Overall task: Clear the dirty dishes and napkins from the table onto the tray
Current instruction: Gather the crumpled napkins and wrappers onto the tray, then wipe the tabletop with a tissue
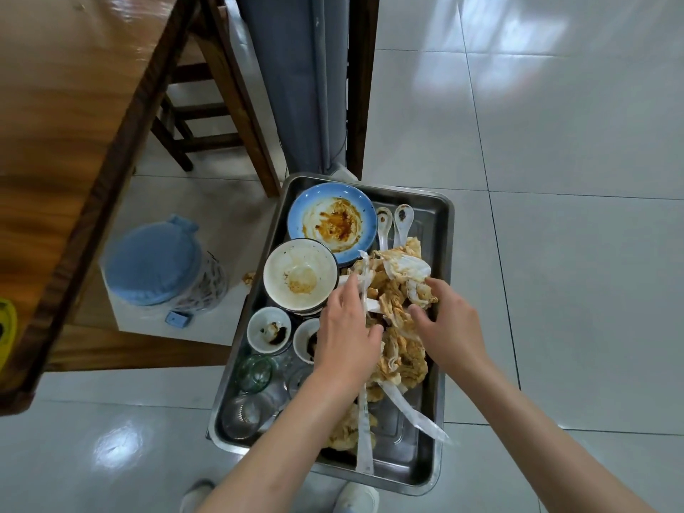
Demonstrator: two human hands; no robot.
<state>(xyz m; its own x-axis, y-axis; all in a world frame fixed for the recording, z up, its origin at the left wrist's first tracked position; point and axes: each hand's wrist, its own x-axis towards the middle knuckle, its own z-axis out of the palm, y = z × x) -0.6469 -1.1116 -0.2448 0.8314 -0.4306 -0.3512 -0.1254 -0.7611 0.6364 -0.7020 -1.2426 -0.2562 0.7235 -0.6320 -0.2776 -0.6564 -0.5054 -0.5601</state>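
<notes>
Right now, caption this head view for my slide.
Both hands gather stained napkins on a steel tray of dirty dishes.

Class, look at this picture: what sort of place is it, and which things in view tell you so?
Probably a restaurant or canteen dining room. A rectangular steel tray holds many sauce-stained dishes and crumpled stained napkins, beside a glossy wooden table on a white tiled floor.

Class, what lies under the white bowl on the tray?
The white bowl overlaps the near rim of the blue plate, and a dark edge beneath it suggests another dish. The bowl hides everything else beneath it.
</notes>
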